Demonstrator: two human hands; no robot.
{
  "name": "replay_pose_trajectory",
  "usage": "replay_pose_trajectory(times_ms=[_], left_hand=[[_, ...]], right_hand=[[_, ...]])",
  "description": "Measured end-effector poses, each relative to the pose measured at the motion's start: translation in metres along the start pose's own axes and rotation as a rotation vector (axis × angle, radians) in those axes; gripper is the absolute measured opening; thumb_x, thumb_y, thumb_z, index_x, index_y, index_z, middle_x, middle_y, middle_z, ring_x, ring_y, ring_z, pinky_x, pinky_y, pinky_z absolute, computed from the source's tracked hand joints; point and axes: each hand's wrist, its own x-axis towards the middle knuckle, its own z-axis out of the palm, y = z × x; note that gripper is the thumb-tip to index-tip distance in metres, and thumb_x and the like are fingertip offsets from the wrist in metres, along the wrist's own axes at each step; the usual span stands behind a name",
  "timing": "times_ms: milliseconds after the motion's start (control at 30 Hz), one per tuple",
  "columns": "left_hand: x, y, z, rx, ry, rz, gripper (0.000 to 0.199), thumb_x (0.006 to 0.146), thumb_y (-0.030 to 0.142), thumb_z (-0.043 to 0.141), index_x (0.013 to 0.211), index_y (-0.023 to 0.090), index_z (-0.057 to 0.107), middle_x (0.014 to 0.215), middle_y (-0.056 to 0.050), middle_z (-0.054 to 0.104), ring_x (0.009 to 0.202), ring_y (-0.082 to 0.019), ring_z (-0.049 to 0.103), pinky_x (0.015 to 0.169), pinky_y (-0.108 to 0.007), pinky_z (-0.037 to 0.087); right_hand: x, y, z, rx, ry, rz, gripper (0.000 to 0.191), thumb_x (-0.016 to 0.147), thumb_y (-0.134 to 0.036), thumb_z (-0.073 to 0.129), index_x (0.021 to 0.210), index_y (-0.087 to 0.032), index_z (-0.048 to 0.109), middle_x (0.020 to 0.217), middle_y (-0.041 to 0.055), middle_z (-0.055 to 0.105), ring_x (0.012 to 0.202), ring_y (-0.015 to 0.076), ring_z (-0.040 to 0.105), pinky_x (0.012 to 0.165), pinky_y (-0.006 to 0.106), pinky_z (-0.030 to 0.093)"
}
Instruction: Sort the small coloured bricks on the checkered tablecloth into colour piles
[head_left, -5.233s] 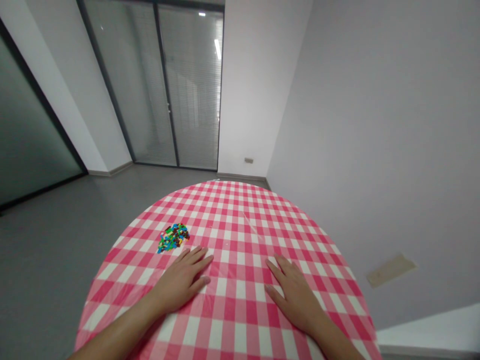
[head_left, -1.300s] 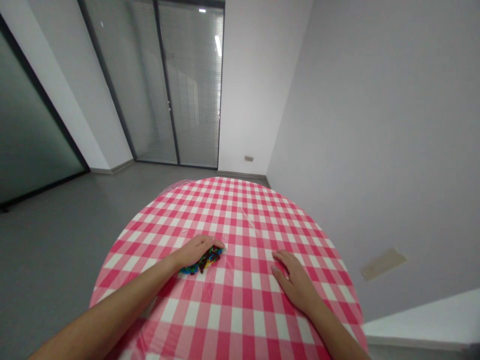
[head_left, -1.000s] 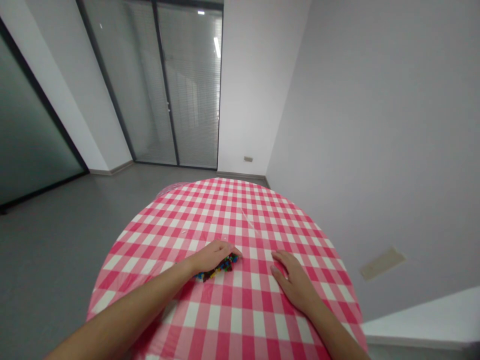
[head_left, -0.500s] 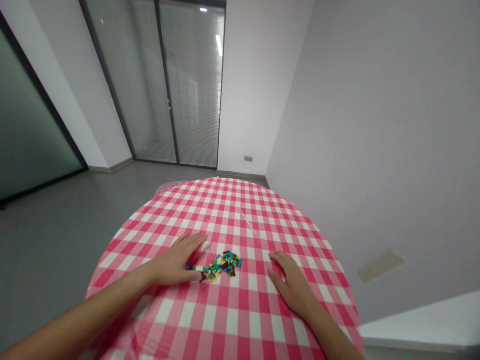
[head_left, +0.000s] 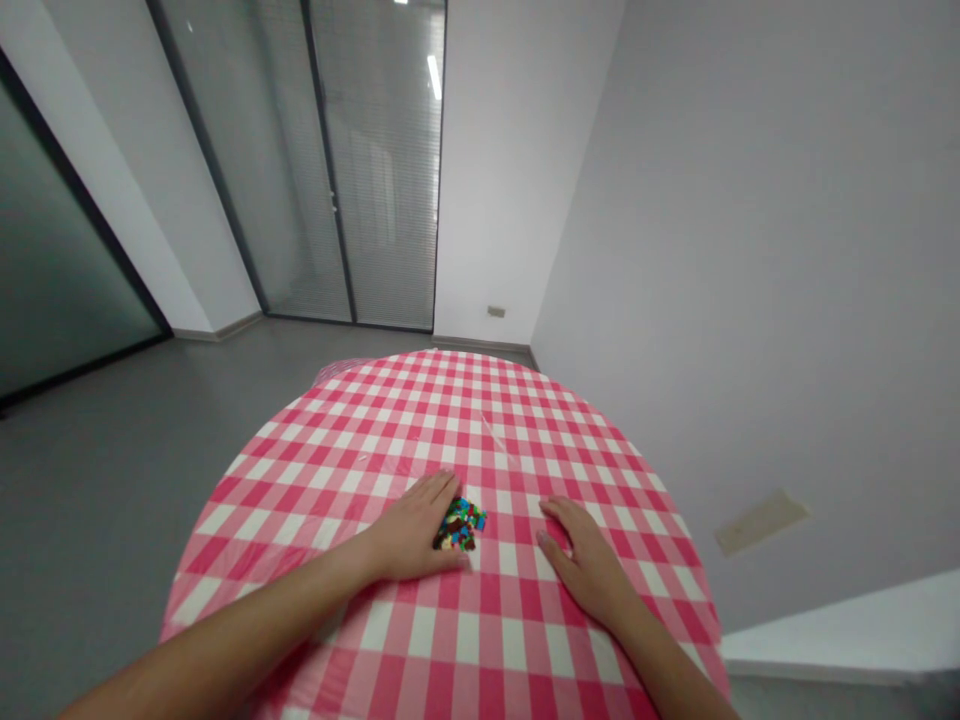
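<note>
A small heap of building bricks (head_left: 463,525), in blue, green, brown, white and a little yellow, lies on the checked tablecloth (head_left: 480,640). Against the heap's left side rests my left hand (head_left: 420,530), its thumb and fingers spread so that they curve around the bricks. Part of the heap is hidden by that hand. To the right, apart from the bricks, my right hand (head_left: 589,565) lies on the cloth with thumb and forefinger apart, holding nothing.
The round table wears a red-and-white cloth with some creases. Beyond it stand glass doors (head_left: 382,180) with dark frames. A pale wall (head_left: 750,250) with a beige plate (head_left: 761,522) runs along the right side. Grey floor (head_left: 82,480) shows at left.
My left hand has moved right, pushing the scattered left part of the bricks into a tighter heap. My right hand has stayed in nearly the same place. The view has tilted slightly.
</note>
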Motion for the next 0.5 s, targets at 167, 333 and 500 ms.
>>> replay_pose_trajectory(times_ms=[167, 333, 500], left_hand=[[0.025, 0.014, 0.002, -0.137, 0.032, 0.058, 0.088, 0.086, 0.063, 0.061, 0.152, 0.012, 0.034, 0.159, -0.023, 0.03, 0.147, -0.038, 0.028, 0.12, -0.055, 0.022], [0.034, -0.008, -0.005, -0.438, 0.082, 0.001, 0.069, 0.099, 0.059, 0.04, 0.152, 0.017, 0.034, 0.159, -0.017, 0.034, 0.145, -0.03, 0.033, 0.12, -0.049, 0.027], [0.033, -0.039, -0.009, -0.628, 0.23, -0.091, 0.057, 0.099, 0.055, 0.042, 0.141, 0.017, 0.049, 0.144, -0.015, 0.054, 0.13, -0.027, 0.052, 0.111, -0.044, 0.04]], right_hand=[[0.0, 0.004, 0.005, -0.034, 0.033, -0.035, 0.046, 0.096, -0.045, 0.046, 0.126, -0.015, 0.062, 0.135, 0.019, 0.06, 0.128, 0.0335, 0.054, 0.108, 0.056, 0.044], [0.0, -0.002, 0.003, -0.107, -0.005, -0.069, 0.042, 0.096, -0.041, 0.047, 0.125, -0.017, 0.065, 0.135, 0.0181, 0.06, 0.131, 0.0339, 0.051, 0.108, 0.056, 0.044], [-0.001, -0.006, -0.012, -0.148, -0.131, -0.064, 0.046, 0.095, -0.043, 0.048, 0.134, -0.021, 0.061, 0.143, 0.0149, 0.055, 0.135, 0.0319, 0.048, 0.11, 0.054, 0.042]])
